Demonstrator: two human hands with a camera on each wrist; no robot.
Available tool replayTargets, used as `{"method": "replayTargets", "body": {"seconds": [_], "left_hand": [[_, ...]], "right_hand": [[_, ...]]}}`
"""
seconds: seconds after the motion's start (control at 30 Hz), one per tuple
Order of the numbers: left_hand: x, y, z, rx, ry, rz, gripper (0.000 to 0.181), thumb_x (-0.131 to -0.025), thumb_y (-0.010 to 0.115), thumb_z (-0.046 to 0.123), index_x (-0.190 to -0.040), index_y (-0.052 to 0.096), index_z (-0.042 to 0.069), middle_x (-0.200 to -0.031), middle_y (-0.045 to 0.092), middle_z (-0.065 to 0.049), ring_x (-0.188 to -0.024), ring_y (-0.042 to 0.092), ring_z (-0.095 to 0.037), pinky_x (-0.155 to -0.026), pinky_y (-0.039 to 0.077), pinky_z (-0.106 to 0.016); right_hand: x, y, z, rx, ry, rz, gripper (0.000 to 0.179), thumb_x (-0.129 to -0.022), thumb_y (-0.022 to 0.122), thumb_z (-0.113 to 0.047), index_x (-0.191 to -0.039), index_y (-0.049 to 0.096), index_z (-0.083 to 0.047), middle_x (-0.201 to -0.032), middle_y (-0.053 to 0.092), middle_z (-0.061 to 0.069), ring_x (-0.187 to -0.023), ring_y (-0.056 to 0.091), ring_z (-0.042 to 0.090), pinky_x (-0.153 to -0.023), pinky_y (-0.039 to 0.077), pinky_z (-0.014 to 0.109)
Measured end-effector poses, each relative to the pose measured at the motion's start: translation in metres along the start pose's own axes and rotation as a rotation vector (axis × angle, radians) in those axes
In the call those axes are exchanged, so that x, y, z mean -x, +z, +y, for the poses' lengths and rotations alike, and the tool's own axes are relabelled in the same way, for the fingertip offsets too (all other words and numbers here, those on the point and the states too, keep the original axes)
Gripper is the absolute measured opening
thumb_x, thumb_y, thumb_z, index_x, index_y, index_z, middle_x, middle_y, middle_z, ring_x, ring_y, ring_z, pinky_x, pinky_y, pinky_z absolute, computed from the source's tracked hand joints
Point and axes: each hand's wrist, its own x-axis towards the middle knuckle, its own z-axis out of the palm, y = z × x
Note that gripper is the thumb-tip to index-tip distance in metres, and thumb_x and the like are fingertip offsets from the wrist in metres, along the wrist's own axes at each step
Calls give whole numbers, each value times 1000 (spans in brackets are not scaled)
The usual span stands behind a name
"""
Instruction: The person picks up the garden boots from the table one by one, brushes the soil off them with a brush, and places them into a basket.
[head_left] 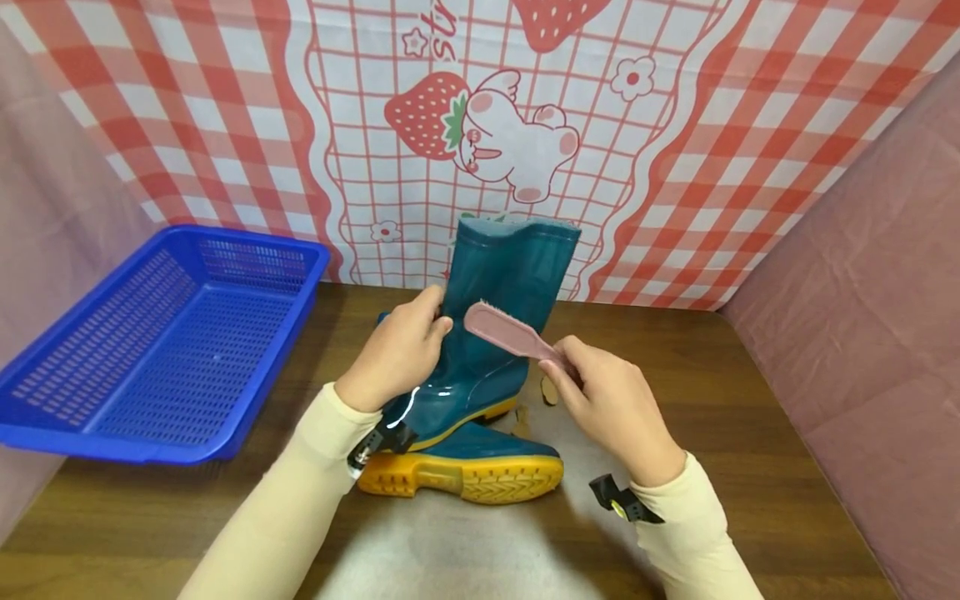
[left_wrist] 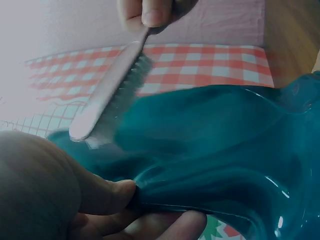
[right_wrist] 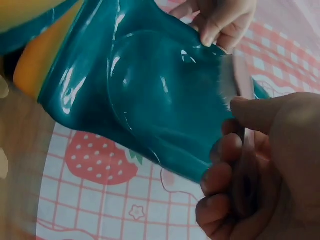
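Note:
A teal rubber boot (head_left: 495, 275) with a yellow sole stands tilted at the middle of the table. My left hand (head_left: 401, 342) pinches the front of its shaft; in the left wrist view the thumb (left_wrist: 107, 195) presses into the creased rubber. My right hand (head_left: 611, 400) grips the handle of a pink brush (head_left: 502, 329). The brush's white bristles (right_wrist: 227, 82) face the boot shaft, at or very near its surface. Beneath, a second teal boot lies on its side, its yellow sole (head_left: 480, 477) toward me.
A blue plastic basket (head_left: 217, 333) stands at the left. Small tan pieces (head_left: 550, 391) lie on the wooden table (head_left: 675, 358) behind the boots, right of the heel. A red-checked cloth (head_left: 225, 108) hangs at the back, with pink cloth (head_left: 885, 250) along the sides.

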Motion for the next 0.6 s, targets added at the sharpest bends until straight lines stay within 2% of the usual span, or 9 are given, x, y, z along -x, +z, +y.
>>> {"method": "replayTargets", "body": {"seconds": [0.13,0.23,0.3,0.37,0.5,0.6], "left_hand": [[0,1,-1,1,9,-2,6,-108,53,7,-112,51,3,-73,41,-6,-64,49,-24,-60,43,-34],[0,0,-2,-2,-1,1,4,-108,52,6,-109,50,3,-74,42,-7,-66,50,-25,-62,45,-35],[-1,-1,-2,-2,-12,4,5,-107,52,6,-107,49,3,-75,42,-7,-68,51,-26,-63,46,-35],[-1,-1,-1,5,-21,1,5,-108,52,6,-106,48,2,-75,42,-8,-69,52,-26,-64,46,-36],[0,-1,0,47,-29,-37,4,-109,49,6,-109,48,2,-78,46,-9,-69,54,-25,-63,48,-35],[0,-1,-1,79,-31,-67,6,-110,46,6,-115,48,2,-81,51,-10,-73,60,-23,-66,54,-35]], "right_hand": [[-1,2,1,-13,49,-79,14,-102,67,-28,-97,63,-16,-72,51,-5,-60,47,13,-53,38,30],[-1,1,5,19,127,-158,14,-103,66,-26,-97,64,-14,-69,50,-3,-56,45,14,-50,36,31],[0,0,7,33,158,-174,13,-102,67,-25,-97,66,-13,-66,49,-2,-54,44,15,-48,34,31],[0,-1,8,22,144,-157,13,-101,68,-24,-96,66,-12,-65,49,-2,-53,44,14,-48,34,31],[-2,1,5,-47,58,-117,14,-102,68,-26,-93,62,-16,-69,49,-4,-59,45,13,-52,38,30],[-2,5,6,-54,55,-152,17,-104,64,-27,-91,59,-18,-71,47,-4,-61,46,13,-55,38,31]]}}
